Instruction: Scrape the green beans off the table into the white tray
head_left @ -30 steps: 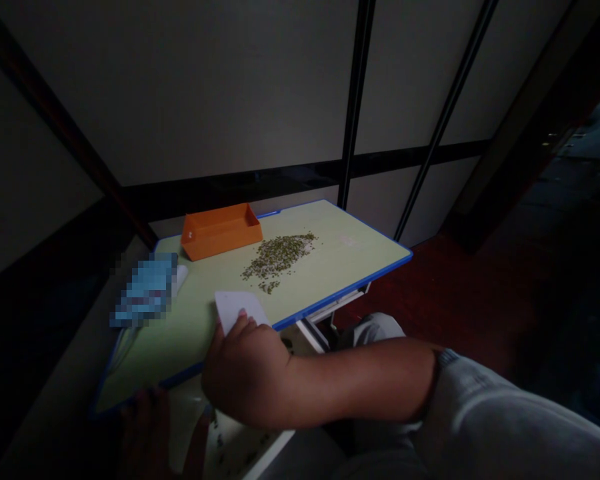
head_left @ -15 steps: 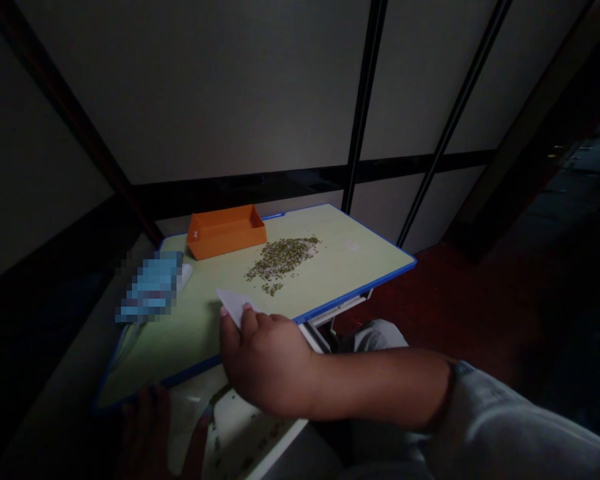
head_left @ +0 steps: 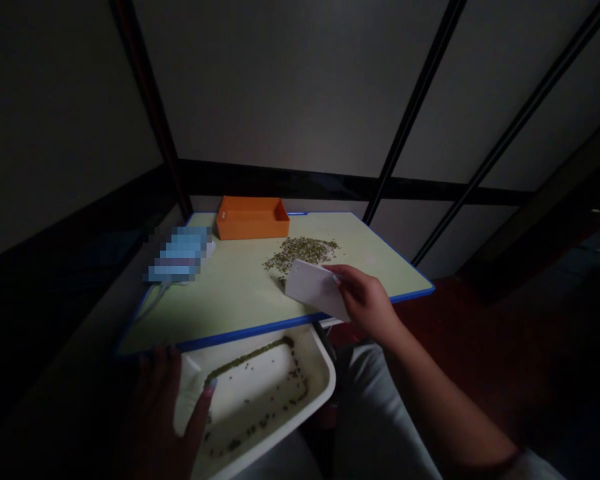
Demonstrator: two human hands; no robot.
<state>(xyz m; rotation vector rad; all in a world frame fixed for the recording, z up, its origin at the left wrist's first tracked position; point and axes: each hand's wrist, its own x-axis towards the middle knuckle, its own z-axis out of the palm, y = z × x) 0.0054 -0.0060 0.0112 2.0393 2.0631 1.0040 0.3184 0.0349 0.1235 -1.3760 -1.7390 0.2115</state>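
Note:
My right hand (head_left: 367,300) pinches a white flat scraper card (head_left: 310,285) with a small hole in one corner. The card is tilted at the near side of a loose spread of small green beans (head_left: 303,252) on a pale green table (head_left: 220,293). At the lower left, my left hand (head_left: 163,407) grips the left end of a white tray (head_left: 325,393), thumb inside and fingers over the far side. The tray is up against the table's near edge. Some green beans lie along its far inner wall, with darker bits scattered over its floor.
An orange open box (head_left: 253,230) stands at the table's back left. A blurred-out blue item (head_left: 180,253) lies at the left edge. The table has a blue rim (head_left: 410,292), and panelled walls (head_left: 280,100) rise behind it.
My right hand has drawn back from above the tray to the right, turning the card toward the beans. The view has shifted, showing more of the tray. My left hand stays at the tray.

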